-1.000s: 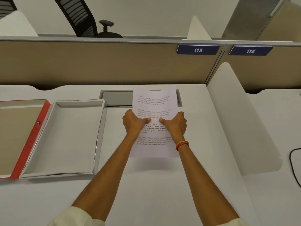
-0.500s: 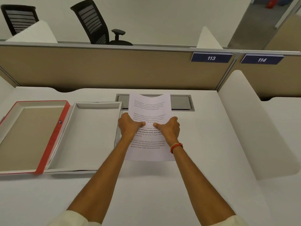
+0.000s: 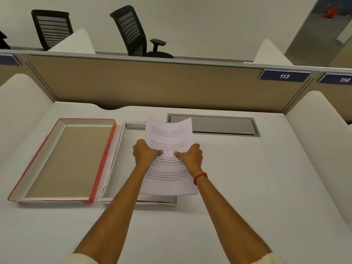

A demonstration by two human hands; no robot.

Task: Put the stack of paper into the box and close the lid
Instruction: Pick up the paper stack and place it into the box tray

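Observation:
I hold the stack of paper, white sheets with printed text, in the air with both hands. My left hand grips its left edge and my right hand grips its right edge, thumbs on top. The stack hangs over the right part of the open white box, whose tray lies flat on the desk. The box's red-edged lid lies open to the left, its brown inside facing up. The stack hides most of the tray's floor.
A grey cable hatch is set into the white desk behind the paper. White side dividers stand left and right, and a beige partition closes the back. Two black chairs stand beyond it.
Both hands have carried the stack of paper leftward, from the desk beside the box to above the box's tray. The camera view has also turned left.

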